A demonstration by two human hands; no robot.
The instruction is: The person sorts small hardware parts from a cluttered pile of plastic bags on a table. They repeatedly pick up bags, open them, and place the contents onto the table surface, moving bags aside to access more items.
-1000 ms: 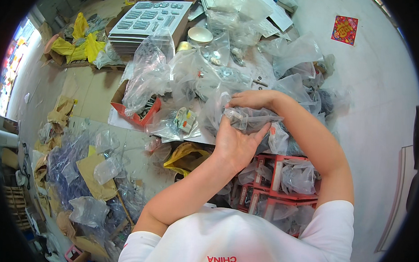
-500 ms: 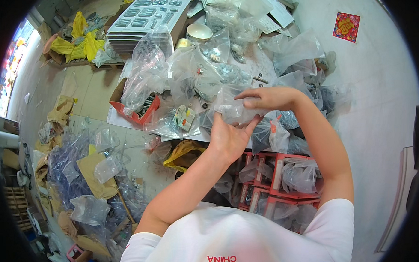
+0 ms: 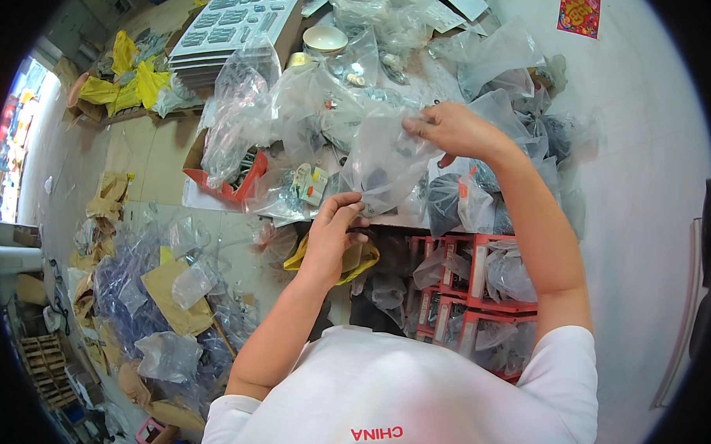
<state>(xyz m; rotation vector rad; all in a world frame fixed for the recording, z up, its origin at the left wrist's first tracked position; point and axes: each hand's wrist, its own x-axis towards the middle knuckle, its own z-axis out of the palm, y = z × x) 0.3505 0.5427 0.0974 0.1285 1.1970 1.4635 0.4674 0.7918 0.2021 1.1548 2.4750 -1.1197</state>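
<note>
A translucent plastic bag (image 3: pixel 391 157) is stretched between my two hands above the front of the table. My left hand (image 3: pixel 338 229) pinches its lower left corner. Up at the opposite edge, my right hand (image 3: pixel 453 130) grips the bag between thumb and fingers. Something dark shows through the film low in the bag; whether it is inside or behind I cannot tell. Left of the bag lies a small white and green box (image 3: pixel 310 184) on clear plastic. A knotted bag with orange-red ties (image 3: pixel 474 196) sits below my right hand.
Filled clear bags (image 3: pixel 297 102) crowd the table around a white bowl (image 3: pixel 325 39). A red bin (image 3: pixel 251 175) of metal parts stands at the left edge. Stacked red bins (image 3: pixel 467 288) are under the table's front, beside a yellow bag (image 3: pixel 358 261). Plastic wrap (image 3: pixel 134 269) litters the floor.
My hands have moved apart, the left down and leftward, the right upward. The bag, bunched between them before, is now spread out. The view has shifted slightly.
</note>
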